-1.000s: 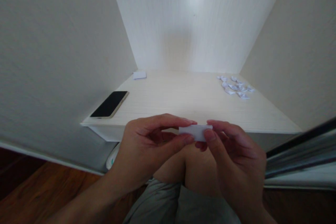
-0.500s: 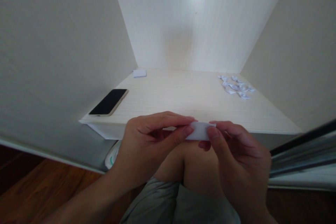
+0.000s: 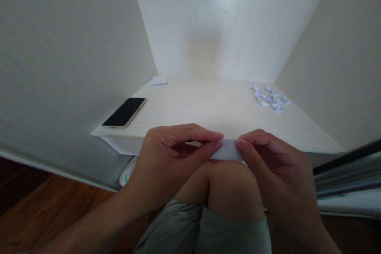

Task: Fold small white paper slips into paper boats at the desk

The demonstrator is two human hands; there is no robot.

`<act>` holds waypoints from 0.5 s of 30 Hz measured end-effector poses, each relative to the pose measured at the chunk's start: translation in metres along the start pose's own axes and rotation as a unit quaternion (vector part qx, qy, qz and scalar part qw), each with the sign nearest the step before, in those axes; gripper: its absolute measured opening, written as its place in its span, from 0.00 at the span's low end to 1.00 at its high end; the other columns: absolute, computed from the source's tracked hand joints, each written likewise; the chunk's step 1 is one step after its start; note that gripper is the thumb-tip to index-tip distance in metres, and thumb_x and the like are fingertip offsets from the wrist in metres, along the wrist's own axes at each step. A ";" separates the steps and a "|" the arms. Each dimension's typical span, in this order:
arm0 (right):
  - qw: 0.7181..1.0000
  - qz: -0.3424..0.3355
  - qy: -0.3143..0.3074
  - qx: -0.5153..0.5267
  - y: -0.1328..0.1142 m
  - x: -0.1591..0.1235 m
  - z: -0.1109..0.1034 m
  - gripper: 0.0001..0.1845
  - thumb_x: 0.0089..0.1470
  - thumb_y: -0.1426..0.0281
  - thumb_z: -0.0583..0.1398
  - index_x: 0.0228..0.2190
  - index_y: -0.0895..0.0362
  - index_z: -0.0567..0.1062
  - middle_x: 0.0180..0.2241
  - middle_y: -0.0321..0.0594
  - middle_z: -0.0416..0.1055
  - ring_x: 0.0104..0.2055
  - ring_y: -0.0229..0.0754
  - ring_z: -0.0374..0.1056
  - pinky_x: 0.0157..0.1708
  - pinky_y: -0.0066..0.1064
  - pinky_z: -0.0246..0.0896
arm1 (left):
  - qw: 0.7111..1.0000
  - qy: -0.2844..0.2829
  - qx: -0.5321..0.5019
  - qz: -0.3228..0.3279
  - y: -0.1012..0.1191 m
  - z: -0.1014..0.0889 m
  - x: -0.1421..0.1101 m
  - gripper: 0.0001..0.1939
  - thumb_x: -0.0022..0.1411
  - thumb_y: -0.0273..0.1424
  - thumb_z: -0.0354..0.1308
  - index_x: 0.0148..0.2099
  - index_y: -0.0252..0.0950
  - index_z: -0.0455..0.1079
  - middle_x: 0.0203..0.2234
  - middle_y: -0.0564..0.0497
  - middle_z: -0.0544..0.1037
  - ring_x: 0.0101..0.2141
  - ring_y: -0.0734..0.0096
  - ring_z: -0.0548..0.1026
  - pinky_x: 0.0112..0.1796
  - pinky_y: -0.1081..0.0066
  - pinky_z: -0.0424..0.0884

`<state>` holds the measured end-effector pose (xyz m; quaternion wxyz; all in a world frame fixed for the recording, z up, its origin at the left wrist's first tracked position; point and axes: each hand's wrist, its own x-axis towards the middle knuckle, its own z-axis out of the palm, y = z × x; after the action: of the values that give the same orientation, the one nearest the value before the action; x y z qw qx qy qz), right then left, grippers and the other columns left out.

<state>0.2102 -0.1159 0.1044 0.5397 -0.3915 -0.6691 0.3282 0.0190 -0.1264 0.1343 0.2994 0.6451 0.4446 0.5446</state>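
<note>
Both my hands pinch a small folded white paper strip [image 3: 228,151] in front of the near edge of a pale wooden table [image 3: 214,109], above my knee. My left hand [image 3: 169,158] grips its left end between thumb and fingers. My right hand [image 3: 274,166] grips its right end the same way. Most of the strip is hidden by my fingertips.
A dark phone [image 3: 125,112] lies face up at the table's left edge. A small white paper stack [image 3: 160,80] sits at the far left corner. Several small folded white paper pieces [image 3: 270,98] lie at the far right. Walls enclose the table on three sides.
My hands and the strip have risen slightly towards the table edge, and my right fingers have closed further over the paper's right end.
</note>
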 end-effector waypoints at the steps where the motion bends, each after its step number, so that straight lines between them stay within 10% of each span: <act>1: 0.999 0.002 -0.028 -0.014 -0.002 0.003 -0.004 0.07 0.64 0.67 0.65 0.32 0.53 0.80 0.28 0.33 0.76 0.31 0.35 0.69 0.31 0.26 0.64 | 1.000 -0.007 0.005 0.001 0.000 -0.001 0.000 0.09 0.58 0.21 0.69 0.36 0.41 0.85 0.31 0.56 0.87 0.31 0.76 0.84 0.33 0.85 0.79; 15: 0.970 -0.031 -0.210 -0.117 -0.016 0.027 -0.019 0.17 0.66 0.66 0.61 0.25 0.53 0.79 0.21 0.31 0.71 0.23 0.35 0.63 0.22 0.28 0.55 | 0.994 -0.089 0.022 -0.066 0.001 -0.013 0.003 0.04 0.60 0.27 0.70 0.37 0.41 0.85 0.28 0.53 0.86 0.27 0.72 0.82 0.28 0.81 0.79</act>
<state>0.2230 -0.0998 0.1349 0.3476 -0.3529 -0.8132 0.3056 0.0070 -0.1253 0.1395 0.3588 0.6668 0.4697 0.4539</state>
